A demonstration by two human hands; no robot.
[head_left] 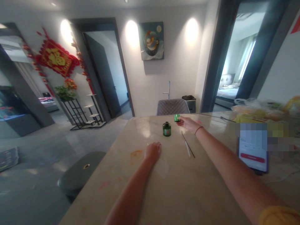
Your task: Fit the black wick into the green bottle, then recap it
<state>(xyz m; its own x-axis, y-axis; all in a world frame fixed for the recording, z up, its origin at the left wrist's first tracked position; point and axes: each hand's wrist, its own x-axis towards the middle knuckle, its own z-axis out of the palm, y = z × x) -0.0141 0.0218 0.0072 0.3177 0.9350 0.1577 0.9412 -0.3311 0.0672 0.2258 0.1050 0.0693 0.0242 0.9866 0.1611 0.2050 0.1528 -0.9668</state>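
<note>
One small green glass bottle point(167, 129), dark cap, label on front, upright on the stone table point(178, 193), at 12 o'clock from my left hand point(152, 151). One shiny green block point(177, 117) at 1 o'clock from the bottle, apparently pinched by my right fingers point(181, 122). Right hand point(187, 124) just beside the bottle, not touching. Left fingers point(156, 147) look pressed together on the tabletop. Two thin sticks point(187, 147), one black, one white, at 4 o'clock from the bottle. One phone point(252, 153) at 3 o'clock from the sticks.
</note>
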